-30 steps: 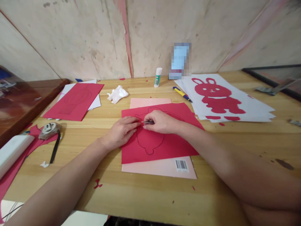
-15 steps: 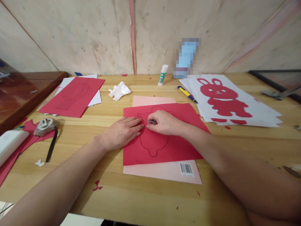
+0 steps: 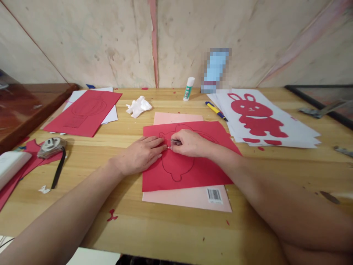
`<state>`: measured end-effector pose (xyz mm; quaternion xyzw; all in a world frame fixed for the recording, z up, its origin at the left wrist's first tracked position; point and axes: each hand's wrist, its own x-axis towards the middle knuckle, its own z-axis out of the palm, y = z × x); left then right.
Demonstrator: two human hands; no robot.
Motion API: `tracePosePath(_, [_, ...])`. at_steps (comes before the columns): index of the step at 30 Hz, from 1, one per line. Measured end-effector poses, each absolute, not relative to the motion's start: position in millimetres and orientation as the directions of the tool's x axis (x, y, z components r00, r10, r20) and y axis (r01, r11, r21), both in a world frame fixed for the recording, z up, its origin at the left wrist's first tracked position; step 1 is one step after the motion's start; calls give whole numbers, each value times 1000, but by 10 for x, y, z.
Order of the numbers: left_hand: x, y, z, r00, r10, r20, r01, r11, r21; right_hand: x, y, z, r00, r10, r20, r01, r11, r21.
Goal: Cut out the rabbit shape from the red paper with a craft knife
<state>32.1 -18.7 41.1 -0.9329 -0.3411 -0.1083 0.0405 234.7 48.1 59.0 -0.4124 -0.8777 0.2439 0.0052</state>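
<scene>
A red paper sheet (image 3: 209,171) with a dark-outlined drawing lies on a pale pink booklet (image 3: 182,200) in front of me. My left hand (image 3: 142,152) rests flat on the left part of the sheet, fingers stretched toward its middle. My right hand (image 3: 191,142) is closed in a pinch over the drawing, just right of the left fingertips. Between its fingers shows a small grey metal blade (image 3: 175,141); most of it is hidden by the hand. A thin pale line shows in the paper close to both sets of fingertips.
A glue stick (image 3: 189,89), crumpled tissue (image 3: 139,106) and yellow-blue pen (image 3: 216,111) sit farther back. White sheets with a red rabbit cutout (image 3: 255,114) lie right. Left are another red sheet (image 3: 82,113) and a tape measure (image 3: 52,147). A blurred-out phone-like object (image 3: 215,70) leans on the wall.
The whole view has shifted slightly. My right hand stays pinched on the blade at nearly the same spot, and a pale line by the fingertips shows more clearly. The left hand remains flat.
</scene>
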Motion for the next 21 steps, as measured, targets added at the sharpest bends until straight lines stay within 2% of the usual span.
tracePosePath(8, [350, -201, 442, 764, 613, 200, 633, -772, -53, 2352, 455, 621, -677, 707, -206, 710, 554, -435])
tracePosePath(12, [346, -200, 425, 760, 610, 224, 631, -775, -33, 2386, 457, 628, -706, 675, -214, 678, 558, -478])
tracePosePath(16, [313, -193, 384, 717, 642, 270, 655, -754, 55, 2487, 508, 667, -792, 563, -236, 576, 560, -596])
tracePosePath(21, [268, -180, 354, 643, 682, 349, 639, -729, 246, 2554, 442, 776, -898, 323, -300, 437, 558, -706])
